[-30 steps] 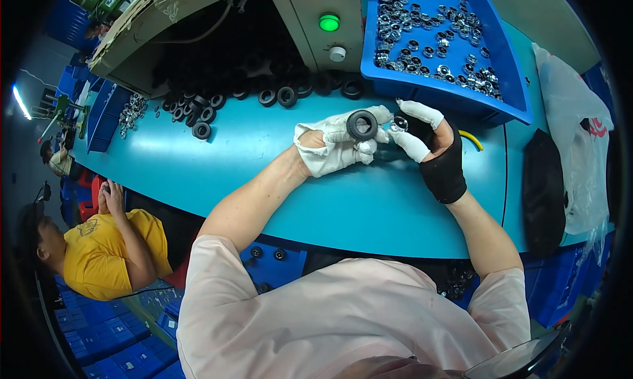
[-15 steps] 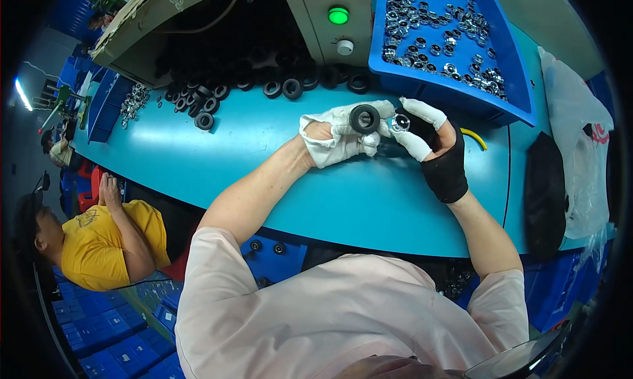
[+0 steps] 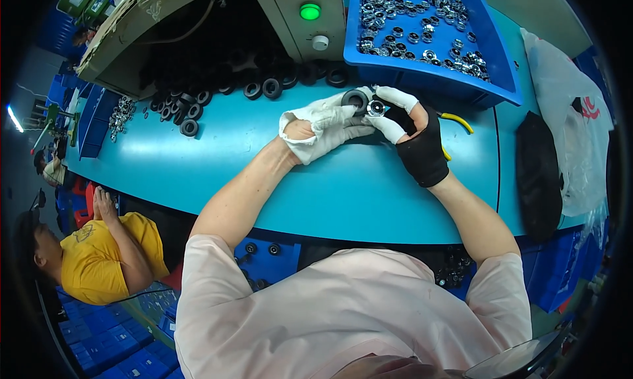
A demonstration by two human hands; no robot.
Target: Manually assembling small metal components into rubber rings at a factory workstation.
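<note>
My left hand (image 3: 323, 125), in a white glove, grips a small black rubber tire (image 3: 355, 102) at its fingertips. Facing it, my right hand (image 3: 418, 138), in a black fingerless glove with white wrapping on thumb and finger, pinches a shiny chrome wheel hub (image 3: 376, 108). Tire and hub are side by side, their edges meeting or nearly so; I cannot tell whether they touch. Under and beside my right hand lies a tool with yellow handles (image 3: 457, 122), partly hidden.
Several loose tires (image 3: 189, 127) lie along the back of the turquoise table (image 3: 316, 201), before a machine with a green light (image 3: 310, 11). A blue bin (image 3: 432, 75) of chrome hubs stands back right. A plastic bag (image 3: 573, 122) lies right. A person in yellow (image 3: 112, 257) sits left.
The view has shifted, so the table's things sit a little further left and up. My left fingers have stretched out beneath the tire, and tire and hub have come closer together.
</note>
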